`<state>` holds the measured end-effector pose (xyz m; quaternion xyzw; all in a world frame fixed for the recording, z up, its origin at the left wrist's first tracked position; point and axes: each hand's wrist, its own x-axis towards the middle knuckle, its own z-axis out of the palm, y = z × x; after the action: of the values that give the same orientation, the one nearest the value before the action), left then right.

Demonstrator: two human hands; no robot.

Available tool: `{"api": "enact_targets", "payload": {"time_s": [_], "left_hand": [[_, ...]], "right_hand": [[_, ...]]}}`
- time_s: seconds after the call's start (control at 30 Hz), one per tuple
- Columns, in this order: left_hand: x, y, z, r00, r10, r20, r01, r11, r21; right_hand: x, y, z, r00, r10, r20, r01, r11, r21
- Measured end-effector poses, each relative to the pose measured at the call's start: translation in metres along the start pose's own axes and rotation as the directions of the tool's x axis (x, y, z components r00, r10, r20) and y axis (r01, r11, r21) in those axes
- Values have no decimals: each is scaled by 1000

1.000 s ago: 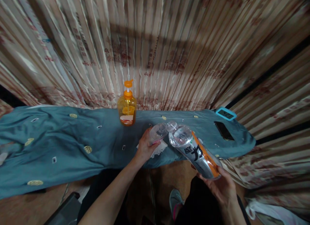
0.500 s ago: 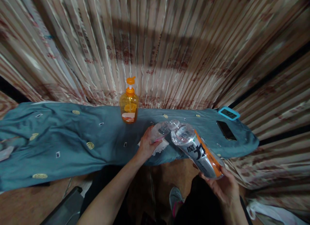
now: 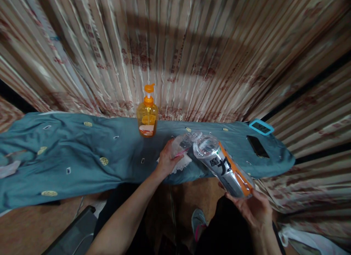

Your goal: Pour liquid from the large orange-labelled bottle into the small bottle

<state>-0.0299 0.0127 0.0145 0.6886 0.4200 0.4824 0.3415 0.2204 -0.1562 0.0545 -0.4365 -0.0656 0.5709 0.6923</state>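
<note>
My right hand (image 3: 253,207) is wrapped round the base of a large plastic bottle (image 3: 227,167) with a silver and orange label. The bottle leans toward the upper left, its clear neck end beside a smaller clear plastic bottle (image 3: 179,144). That smaller one is gripped in my left hand (image 3: 166,160), tilted to the right. The two necks meet or overlap; whether they touch I cannot tell. Under my left hand lies a white tissue-like cloth (image 3: 183,165) on the green-blue fabric (image 3: 126,145).
An orange pump bottle (image 3: 147,119) stands at the back of the fabric-covered surface. Off to the right lie a black phone (image 3: 257,146) and a blue-framed digital clock (image 3: 261,127). Pleated curtains (image 3: 170,57) hang behind. A dark grey object (image 3: 72,233) is on the floor.
The view has shifted slightly. Both bottles stay in the same hands, neck to neck, with the large bottle's neck a little higher and the small bottle tilted slightly differently.
</note>
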Motion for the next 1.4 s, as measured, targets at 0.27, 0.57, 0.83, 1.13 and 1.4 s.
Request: {"api": "enact_targets", "payload": {"time_s": [0.27, 0.57, 0.83, 1.13, 1.4], "left_hand": [[1, -3, 0, 1000, 1, 13, -1, 1000, -14], [1, -2, 0, 1000, 10, 18, -10, 1000, -21], [1, -1, 0, 1000, 23, 12, -23, 1000, -8], [1, -1, 0, 999, 51, 10, -51, 999, -6], [0, 0, -1, 999, 33, 15, -32, 999, -15]], "right_hand": [[-1, -2, -1, 1000, -21, 23, 22, 998, -58], [1, -4, -6, 993, -79, 86, 90, 987, -135], [-8, -1, 19, 987, -155, -38, 147, 976, -159], [-8, -2, 16, 971, -219, -95, 203, 967, -151], [-9, -1, 22, 965, -225, -134, 205, 967, -150]]}}
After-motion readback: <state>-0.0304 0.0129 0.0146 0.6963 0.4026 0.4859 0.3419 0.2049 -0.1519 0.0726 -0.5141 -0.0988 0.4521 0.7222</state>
